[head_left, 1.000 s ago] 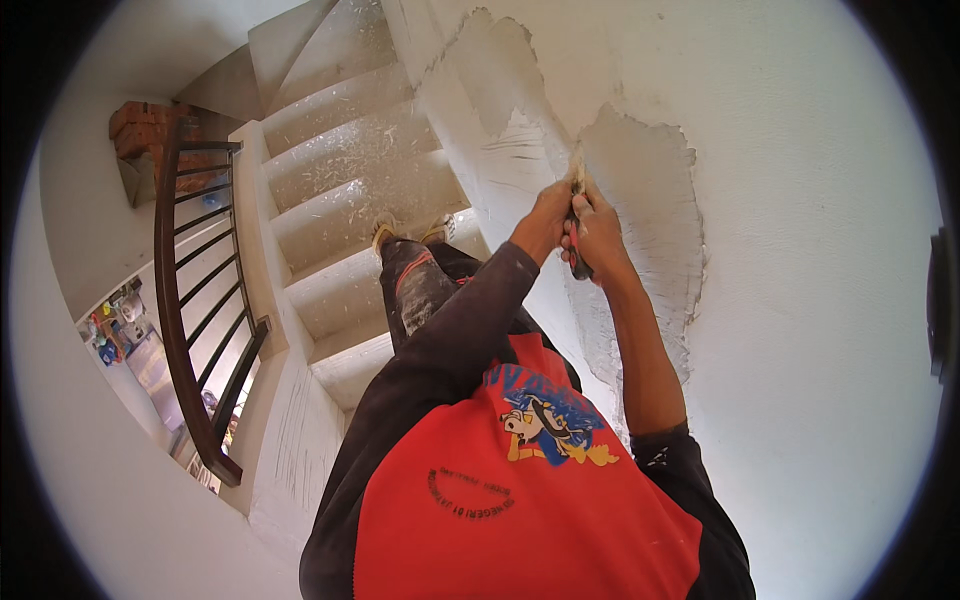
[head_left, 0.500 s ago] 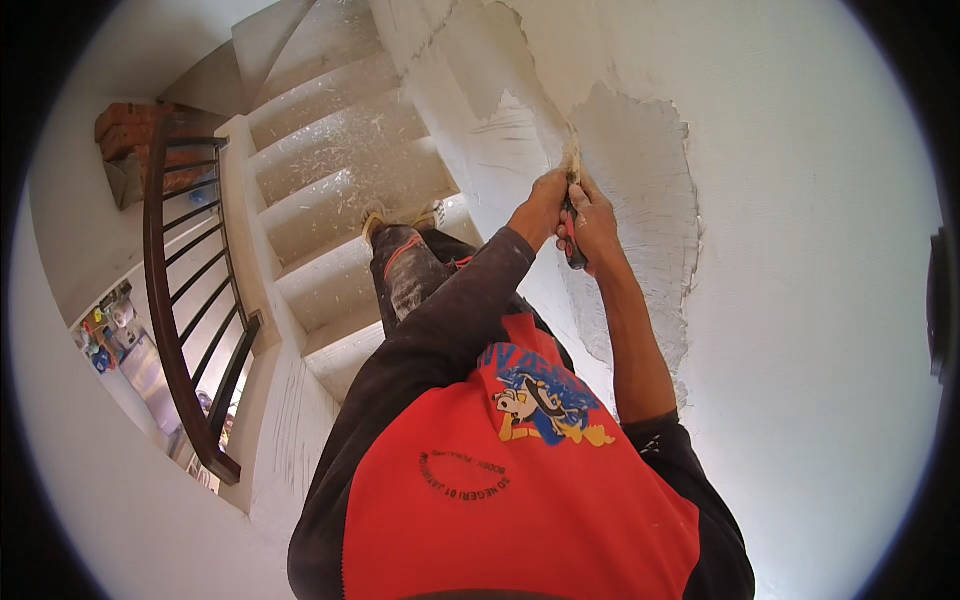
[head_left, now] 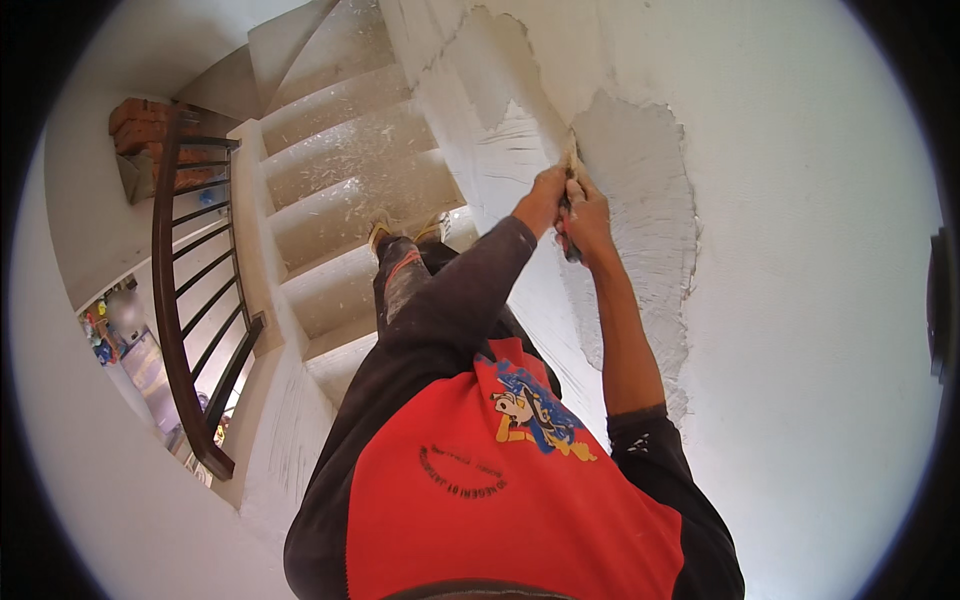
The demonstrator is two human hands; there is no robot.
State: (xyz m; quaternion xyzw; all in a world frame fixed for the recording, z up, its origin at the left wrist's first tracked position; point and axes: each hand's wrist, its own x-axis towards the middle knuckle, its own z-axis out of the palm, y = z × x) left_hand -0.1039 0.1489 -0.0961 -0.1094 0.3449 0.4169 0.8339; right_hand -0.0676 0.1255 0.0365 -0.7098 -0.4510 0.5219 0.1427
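Observation:
Both hands are closed together on a scraper [head_left: 571,153] with a red and black handle, its pale, dusty blade pointing up the wall. My left hand [head_left: 541,201] grips it near the blade, and my right hand [head_left: 589,220] wraps round the handle from the right. The blade tip lies against the edge of a bare grey patch [head_left: 640,190] where the paint is gone. Ragged paint edges border this patch. The fingers hide most of the handle.
Concrete stairs [head_left: 345,200] strewn with white flakes run up on the left, my feet on one step. A dark railing [head_left: 165,280] edges them. Beyond it are stacked red bricks [head_left: 140,130]. White painted wall [head_left: 800,300] spans the right side.
Both hands stay together on the scraper, with only a slight shift of their grip. The whole view has moved a little, with the stairs and railing now slightly farther right.

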